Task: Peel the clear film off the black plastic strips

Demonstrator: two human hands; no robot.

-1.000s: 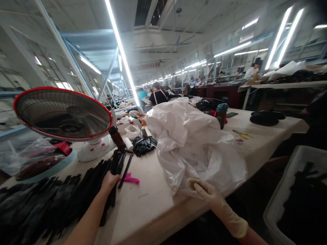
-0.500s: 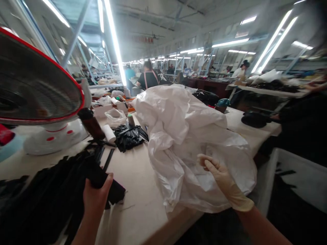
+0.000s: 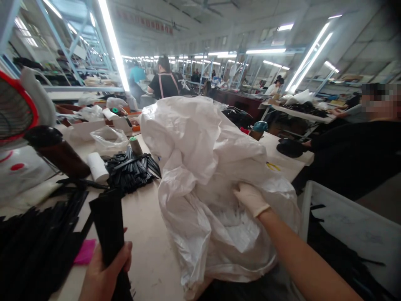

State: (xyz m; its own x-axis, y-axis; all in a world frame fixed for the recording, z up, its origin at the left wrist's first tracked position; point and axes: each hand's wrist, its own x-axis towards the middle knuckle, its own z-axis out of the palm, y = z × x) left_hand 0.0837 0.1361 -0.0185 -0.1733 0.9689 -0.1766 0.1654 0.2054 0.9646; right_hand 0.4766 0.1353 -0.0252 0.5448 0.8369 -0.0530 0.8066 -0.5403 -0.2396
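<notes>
My left hand (image 3: 108, 267) is closed round a stack of flat black strips (image 3: 108, 221), held upright above the table. A big crumpled white plastic bag (image 3: 194, 154) lies on the table in front of me. My right hand (image 3: 252, 200), in a thin pale glove, reaches into a fold of this bag. Its fingertips are hidden there, so their grip does not show. Left of my left hand a large pile of black strips (image 3: 34, 246) covers the table, with a bright pink piece (image 3: 84, 252) beside it.
Behind my left hand are a dark bottle (image 3: 59, 150), a white roll (image 3: 97, 166), a bundle of black strips (image 3: 133, 171), a thread cone (image 3: 135, 146) and a red-rimmed fan (image 3: 19, 108). A white bin (image 3: 351, 217) holding black pieces stands right; a person in black (image 3: 354, 154) is beyond it.
My right hand has moved forward into the bag's fold. My left hand has tilted the black strips from lying sideways to upright. The view has turned right.
</notes>
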